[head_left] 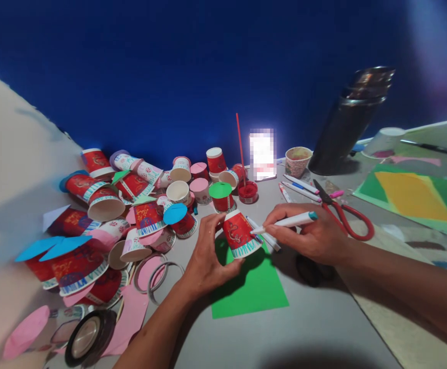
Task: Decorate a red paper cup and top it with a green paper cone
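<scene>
My left hand (210,256) grips a red paper cup (239,230), turned upside down and tilted, with fingers at its top and thumb at its rim. Teal pen strokes run along the cup's white rim band. In my right hand (310,236) is a white marker (288,221) with a teal end, its tip close to the cup's right side; whether it touches I cannot tell. Beneath the cup lies a green paper sheet (252,292). Just behind it stands a red cup topped with a green paper disc (220,190).
Many decorated cups (79,264) crowd the left side beside a tape roll (90,338) and pink paper (129,318). Red-handled scissors (352,220), loose markers (302,187), a dark flask (346,123) and green and yellow paper (411,195) lie or stand to the right.
</scene>
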Available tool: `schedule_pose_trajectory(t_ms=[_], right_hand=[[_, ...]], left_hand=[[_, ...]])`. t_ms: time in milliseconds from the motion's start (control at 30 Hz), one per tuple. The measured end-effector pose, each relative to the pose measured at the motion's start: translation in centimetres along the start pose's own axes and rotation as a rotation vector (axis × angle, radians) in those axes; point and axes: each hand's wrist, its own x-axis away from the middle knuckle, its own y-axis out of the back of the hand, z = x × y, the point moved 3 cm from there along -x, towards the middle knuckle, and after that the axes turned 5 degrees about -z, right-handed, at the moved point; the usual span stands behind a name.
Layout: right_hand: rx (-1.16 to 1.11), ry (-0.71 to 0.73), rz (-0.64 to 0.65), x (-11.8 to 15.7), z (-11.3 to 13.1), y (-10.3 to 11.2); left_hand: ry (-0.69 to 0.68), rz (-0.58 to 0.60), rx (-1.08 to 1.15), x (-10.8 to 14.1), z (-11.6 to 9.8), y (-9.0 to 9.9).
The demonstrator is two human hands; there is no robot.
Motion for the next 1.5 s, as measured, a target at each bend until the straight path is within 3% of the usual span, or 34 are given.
schedule_pose_trajectory(t_ms=[200,333,500,667,833,967,1100,1267,1433,1500], right_hand=[[-0.003,0.05,0.091,0.0,0.4,-0.2],[-0.013,-0.036,0.029,-0.1,0.3,0.2],[-0.071,-0.044,0.086,-0.1,0.2,0.0],[-0.014,-0.073,-0.021,-0.3,0.1,0.4],[-0.046,-0.122,0.045,-0.4,-0.2,0.2],[-0.049,-0.141,-0.021,-0.5,-0.4,0.5],[-0.068,-0.135,0.048,-0.5,-0.4,0.3],[-0.06,-0.131,-0.124,-0.7,-0.7,1.0],[-0.106,-0.15,0.002,-0.5,-1.2,0.5],[-0.106,-0.132,-0.055,-0.7,-1.5,0.5]], left_hand=[[-0.016,-0.007,0.017,0.0,0.0,-0.1],[-0.004,-0.008,0.034,0.1,0.1,-0.2],[-0.004,-0.023,0.056,0.1,0.3,-0.2],[0.011,-0.021,0.096,0.0,0.4,-0.3],[0.019,-0.025,0.118,0.0,0.4,-0.3],[0.033,-0.02,0.139,0.1,0.5,-0.4],[0.035,-0.021,0.181,0.1,0.6,-0.5],[0.065,-0.025,0.242,0.0,0.8,-0.6],[0.073,-0.024,0.251,0.1,0.8,-0.6],[0.074,-0.016,0.245,0.2,0.8,-0.7]])
